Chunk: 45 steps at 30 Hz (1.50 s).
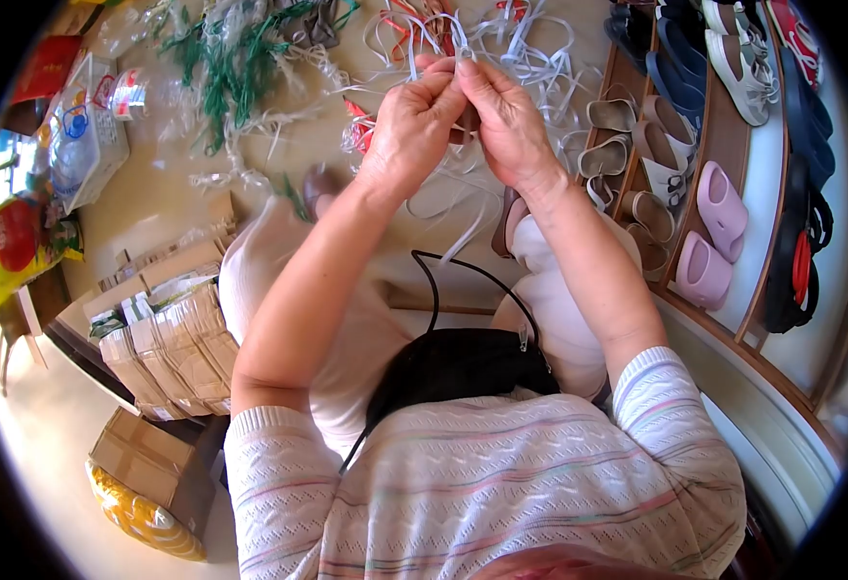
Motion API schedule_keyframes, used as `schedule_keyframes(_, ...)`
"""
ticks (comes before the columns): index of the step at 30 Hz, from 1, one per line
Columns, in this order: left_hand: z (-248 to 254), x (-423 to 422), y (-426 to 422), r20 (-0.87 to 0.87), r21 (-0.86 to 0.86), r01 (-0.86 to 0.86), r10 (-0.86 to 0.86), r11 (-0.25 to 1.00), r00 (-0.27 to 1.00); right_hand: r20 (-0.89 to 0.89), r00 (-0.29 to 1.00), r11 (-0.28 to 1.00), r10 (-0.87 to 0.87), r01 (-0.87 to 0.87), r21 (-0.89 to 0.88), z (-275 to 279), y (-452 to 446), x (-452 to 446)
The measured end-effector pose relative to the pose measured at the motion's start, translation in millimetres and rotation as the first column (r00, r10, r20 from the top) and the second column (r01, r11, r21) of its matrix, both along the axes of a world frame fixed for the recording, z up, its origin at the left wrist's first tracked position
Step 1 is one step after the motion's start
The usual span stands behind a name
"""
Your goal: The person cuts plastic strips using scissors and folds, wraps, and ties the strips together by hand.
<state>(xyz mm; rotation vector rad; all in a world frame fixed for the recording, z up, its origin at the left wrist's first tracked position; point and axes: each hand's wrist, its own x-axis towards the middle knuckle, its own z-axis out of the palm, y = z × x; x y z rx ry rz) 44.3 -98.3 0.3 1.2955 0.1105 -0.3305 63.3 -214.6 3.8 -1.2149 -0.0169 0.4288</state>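
Both hands up front, tips meeting at the near edge of the loose strips. Left hand and right hand both pinching, thumbs against bent index fingers, right thumb laid nearly along the strip. Between the tips: a thin white plastic strip, only a tiny bit showing, rest hidden by my fingers. Can't tell if it's knotted or just crossed there

Key relation: the strip sits right at the meeting point of the two grips, neither hand nearer, no visible gap. Forearms come in from both sides like a V, apex at the pinch. Long axis of the pinched bit: too short to read. Flat white ribbon trails below the hands, slanting toward my lap; can't tell if it's the same piece

Just beyond and to the right: tangled pile of white plastic strips, red strips mixed in behind the fingers. Green stringy netting lies further off to the left, apart from the grip. Black soft bag on my lap, wooden shoe rack to the right, well clear of my right hand
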Motion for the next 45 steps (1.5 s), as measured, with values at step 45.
schedule_keyframes(45, 25, 19, 56, 0.114, 0.31, 0.102, -0.144, 0.945, 0.983, -0.365, 0.829, 0.906, 0.424, -0.384, 0.18, 25, -20, -6)
